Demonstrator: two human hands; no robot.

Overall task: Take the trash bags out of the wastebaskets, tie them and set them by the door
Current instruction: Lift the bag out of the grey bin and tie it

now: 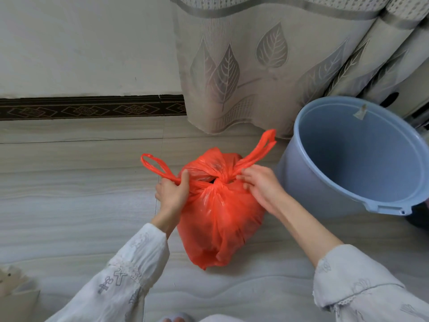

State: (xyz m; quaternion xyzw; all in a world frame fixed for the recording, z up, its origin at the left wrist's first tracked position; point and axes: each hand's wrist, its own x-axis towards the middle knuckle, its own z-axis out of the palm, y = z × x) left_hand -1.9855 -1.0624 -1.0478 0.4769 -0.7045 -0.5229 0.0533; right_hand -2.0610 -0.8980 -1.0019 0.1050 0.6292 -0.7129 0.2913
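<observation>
We were tying the bag. Our left hand (173, 194) gripped one handle (154, 167) of the red trash bag (220, 219) on the floor (69, 182); our right hand (261, 187) pinched the other at the first knot. A second knot seemed next. The emptied blue wastebasket (357, 154) stood just beside, under a curtain (255, 66); nothing blocked us.

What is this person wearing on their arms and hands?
Both hands are bare: the left hand and right hand show no gloves, rings or watch. The left sleeve is loose white fabric with faint grey printed motifs. The right sleeve matches it, pushed up the forearm, with a lacy scalloped cuff.
</observation>
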